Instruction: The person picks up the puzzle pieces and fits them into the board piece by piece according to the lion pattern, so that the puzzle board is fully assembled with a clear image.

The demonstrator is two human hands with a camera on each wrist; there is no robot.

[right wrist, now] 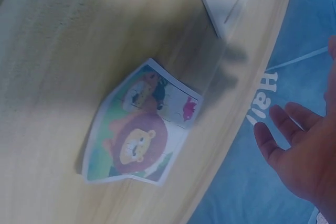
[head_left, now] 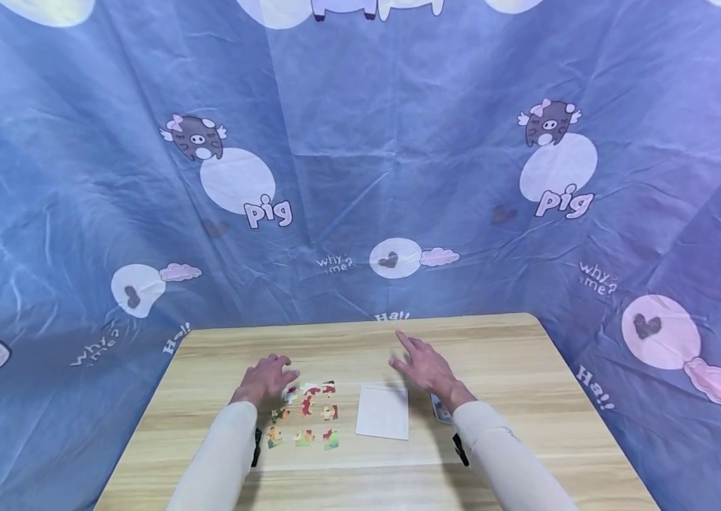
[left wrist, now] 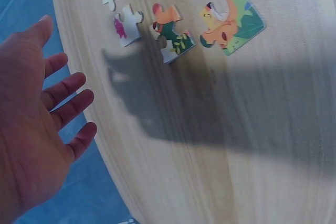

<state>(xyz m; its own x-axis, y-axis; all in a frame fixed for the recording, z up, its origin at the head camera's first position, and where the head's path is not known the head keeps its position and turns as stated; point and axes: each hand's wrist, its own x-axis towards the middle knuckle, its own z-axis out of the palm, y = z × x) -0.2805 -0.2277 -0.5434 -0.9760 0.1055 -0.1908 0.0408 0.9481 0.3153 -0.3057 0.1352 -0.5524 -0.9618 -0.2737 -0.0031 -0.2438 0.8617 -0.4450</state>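
Observation:
My left hand (head_left: 267, 377) hovers at the upper left of several loose jigsaw pieces, fingers spread and holding nothing. The pieces lie apart in rough rows; one corner piece (left wrist: 236, 22) shows an orange animal on green, beside a green-and-orange piece (left wrist: 172, 34) and a small white piece (left wrist: 127, 25). Over the table at the right is my right hand (head_left: 427, 367), with loosely extended fingers and nothing in them. Below its wrist lies a picture card (right wrist: 139, 129) with a lion on it, partly hidden in the head view. A flat white square board (head_left: 382, 413) lies between the hands.
The light wooden table (head_left: 494, 454) has a rounded far edge. Blue fabric (head_left: 360, 177) printed with pigs and words hangs behind it and at both sides. Dark bands (head_left: 256, 447) sit on my wrists.

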